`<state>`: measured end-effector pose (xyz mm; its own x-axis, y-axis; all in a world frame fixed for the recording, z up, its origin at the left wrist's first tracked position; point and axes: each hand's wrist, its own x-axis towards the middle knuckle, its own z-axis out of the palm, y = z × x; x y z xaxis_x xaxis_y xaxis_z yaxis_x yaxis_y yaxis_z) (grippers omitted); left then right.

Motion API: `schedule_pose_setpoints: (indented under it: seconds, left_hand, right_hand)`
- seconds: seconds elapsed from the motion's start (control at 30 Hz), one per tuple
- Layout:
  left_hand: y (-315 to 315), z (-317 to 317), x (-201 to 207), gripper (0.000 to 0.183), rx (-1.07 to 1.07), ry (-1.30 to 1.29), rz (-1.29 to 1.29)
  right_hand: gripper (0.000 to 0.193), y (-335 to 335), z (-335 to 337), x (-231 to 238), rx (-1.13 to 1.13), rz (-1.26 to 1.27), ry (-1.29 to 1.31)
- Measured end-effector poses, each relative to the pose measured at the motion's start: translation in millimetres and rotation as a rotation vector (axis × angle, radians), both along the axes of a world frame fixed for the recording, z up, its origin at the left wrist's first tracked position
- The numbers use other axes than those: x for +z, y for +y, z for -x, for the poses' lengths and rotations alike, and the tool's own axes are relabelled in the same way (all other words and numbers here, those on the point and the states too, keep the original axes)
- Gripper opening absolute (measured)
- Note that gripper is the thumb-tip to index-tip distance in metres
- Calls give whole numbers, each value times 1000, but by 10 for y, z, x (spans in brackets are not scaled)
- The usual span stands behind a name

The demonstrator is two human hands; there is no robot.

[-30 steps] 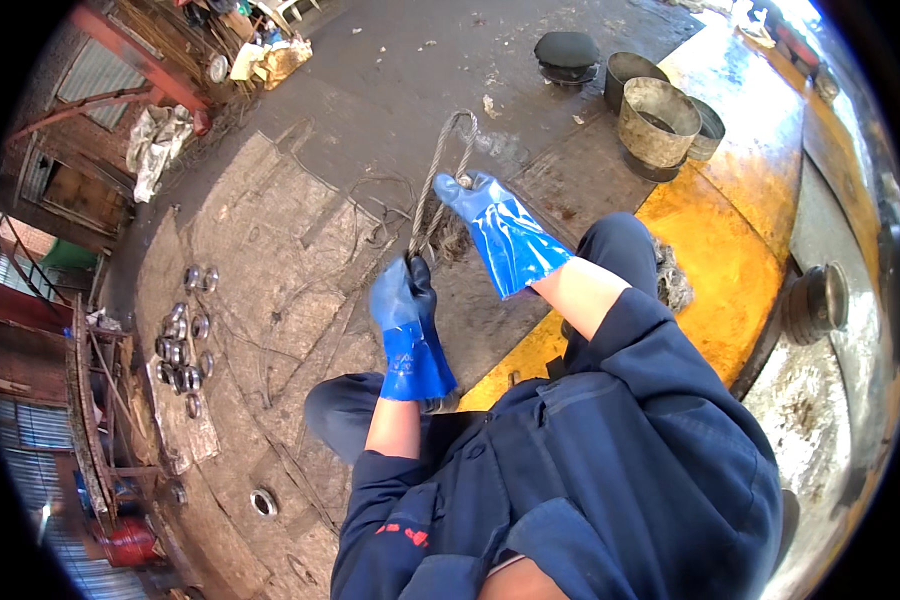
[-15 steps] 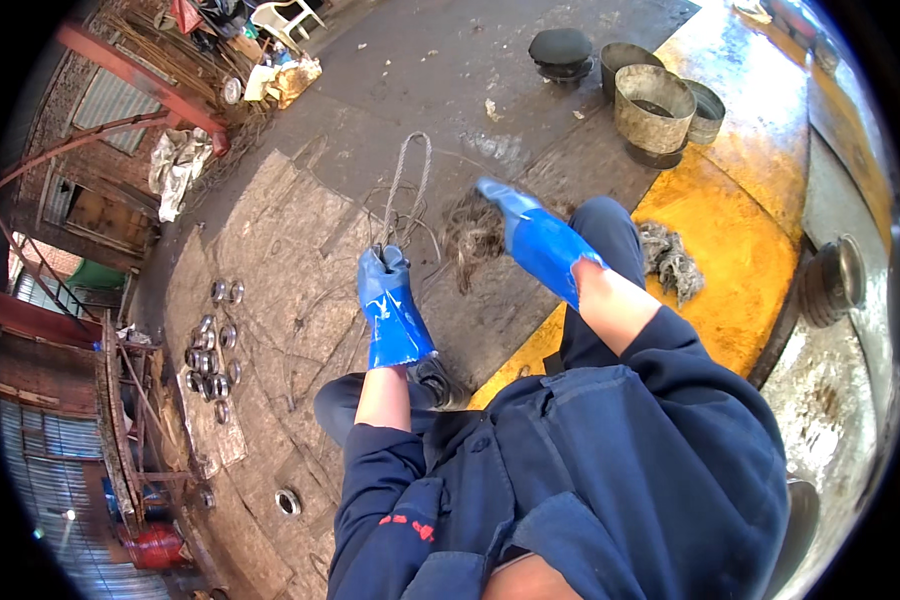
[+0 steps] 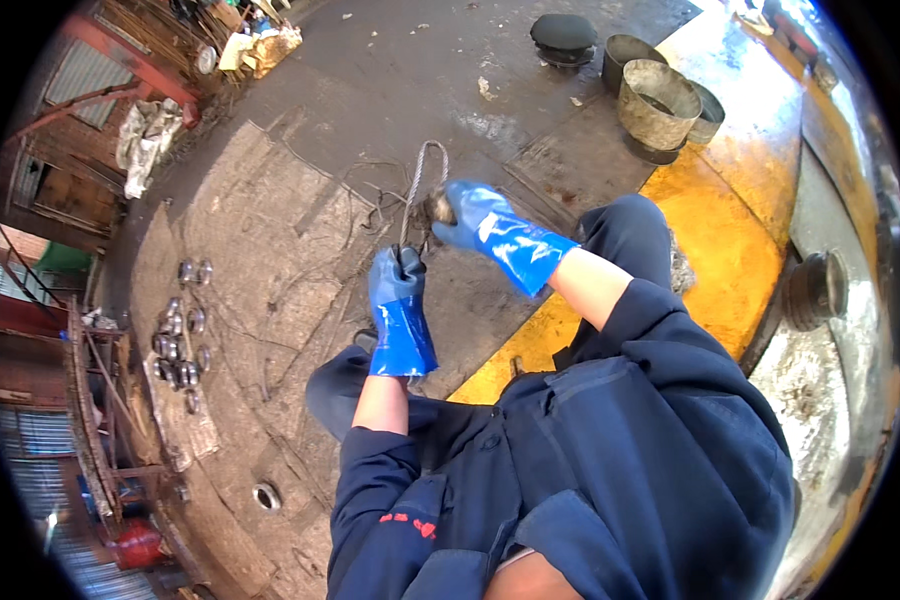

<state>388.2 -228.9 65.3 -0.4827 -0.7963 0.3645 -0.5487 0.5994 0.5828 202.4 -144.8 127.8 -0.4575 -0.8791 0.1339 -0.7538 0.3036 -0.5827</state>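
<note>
A loop of twisted wire rope [image 3: 413, 190] rises from my left hand [image 3: 395, 278], which is closed round its lower end. Both hands wear blue rubber gloves with shiny cuffs. Close against the loop's right side, my right hand [image 3: 467, 215] is closed on a wad of brownish fibre waste [image 3: 439, 207]. The glove covers most of that wad, and I cannot tell whether it touches the rope. Loose thin strands [image 3: 370, 205] lie on the floor beyond my left hand.
Many metal rings [image 3: 175, 345] lie at the left, with a single ring [image 3: 266, 496] nearer. Round metal tubs [image 3: 660, 110] stand at the far right by a yellow floor plate [image 3: 735, 220]. A dark cylindrical part [image 3: 816, 290] is at right. A pale sack [image 3: 148, 145] slumps at far left.
My right hand has moved left toward the rope loop and gripped fibre waste from the floor. My left hand keeps the rope. The view has shifted slightly.
</note>
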Motion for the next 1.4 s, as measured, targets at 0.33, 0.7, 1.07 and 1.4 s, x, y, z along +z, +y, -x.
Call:
schedule_pose_setpoints:
  seconds: [0.33,0.7,1.07,1.4]
  left_hand:
    - [-243,-156,-239,29,-294,242,-439]
    - [-401,-119,-352,20,-204,350,-429]
    - [-346,-100,-381,34,-310,239,-538]
    - [-296,-7,-482,27,-353,208,-598]
  right_hand:
    - [37,-464,-467,8,193,-351,280]
    - [52,-337,-533,27,447,98,418]
    - [38,-473,695,479,-101,188,622]
    - [47,-597,-144,359,945,207,773]
